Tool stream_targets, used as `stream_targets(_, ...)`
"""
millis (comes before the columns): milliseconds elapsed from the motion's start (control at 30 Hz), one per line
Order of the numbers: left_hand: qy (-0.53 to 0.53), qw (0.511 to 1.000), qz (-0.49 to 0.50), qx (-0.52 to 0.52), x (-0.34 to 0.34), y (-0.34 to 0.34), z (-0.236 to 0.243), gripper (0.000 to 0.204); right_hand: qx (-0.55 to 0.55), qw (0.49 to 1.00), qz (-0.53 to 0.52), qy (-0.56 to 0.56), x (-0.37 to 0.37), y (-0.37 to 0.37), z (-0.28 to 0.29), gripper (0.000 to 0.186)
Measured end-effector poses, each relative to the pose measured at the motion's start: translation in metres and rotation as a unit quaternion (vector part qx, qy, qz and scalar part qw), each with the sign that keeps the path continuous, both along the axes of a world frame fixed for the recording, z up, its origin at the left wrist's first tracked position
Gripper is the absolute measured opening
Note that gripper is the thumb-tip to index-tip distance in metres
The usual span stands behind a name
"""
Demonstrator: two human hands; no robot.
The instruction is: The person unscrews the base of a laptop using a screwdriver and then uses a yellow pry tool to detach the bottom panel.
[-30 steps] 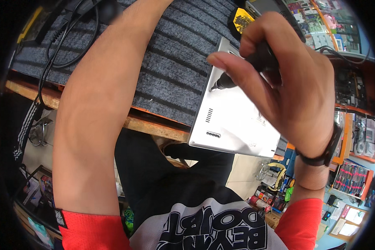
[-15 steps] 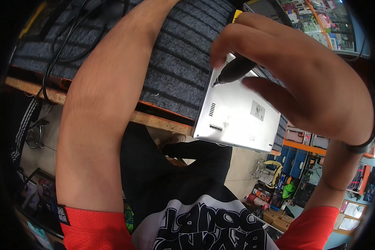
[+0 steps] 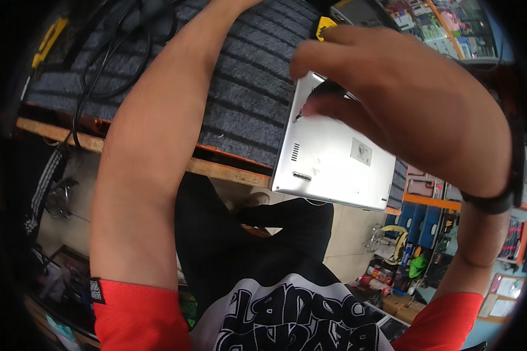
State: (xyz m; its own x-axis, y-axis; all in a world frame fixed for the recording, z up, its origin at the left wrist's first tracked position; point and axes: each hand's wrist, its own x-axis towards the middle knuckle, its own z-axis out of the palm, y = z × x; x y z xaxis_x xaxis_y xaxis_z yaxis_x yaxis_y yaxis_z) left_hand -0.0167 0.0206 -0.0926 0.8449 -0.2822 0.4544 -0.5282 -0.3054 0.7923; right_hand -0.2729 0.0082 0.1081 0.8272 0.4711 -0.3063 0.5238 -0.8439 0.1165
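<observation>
A silver laptop [image 3: 328,161] lies upside down at the table's front edge, its bottom cover facing up with a small label and a vent on it. My right hand [image 3: 363,76] is over the far part of the laptop, closed around a black screwdriver [image 3: 327,89]. The screwdriver slants down, its metal tip at the laptop's left edge. Part of its handle is hidden behind my fingers. My left forearm [image 3: 152,134] stretches forward across the table, and its hand lies beyond the upper edge of the picture.
A ribbed grey mat [image 3: 246,88] covers the wooden-edged table. Black cables [image 3: 91,76] coil at the left, near a yellow-and-black object [image 3: 51,42]. Another yellow object [image 3: 325,26] sits past the laptop. Shelves of goods [image 3: 416,234] stand to the right.
My right thumb, earlier held away from the screwdriver, has come in against it near the tip. The whole view has shifted slightly.
</observation>
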Motion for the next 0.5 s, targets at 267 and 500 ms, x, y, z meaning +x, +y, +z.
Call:
stream_targets(267, 0.008, 0.997, -0.067, -0.046, -0.002, 0.006, -0.006, 0.042, 0.030, 0.999, 0.024, -0.011, -0.007, -0.013, 0.004, 0.018)
stream_targets(500, 0.035, 0.985, -0.143, -0.094, -0.057, 0.035, 0.030, 0.036, 0.016, 0.992, -0.069, -0.108, -0.010, -0.014, -0.018, 0.012)
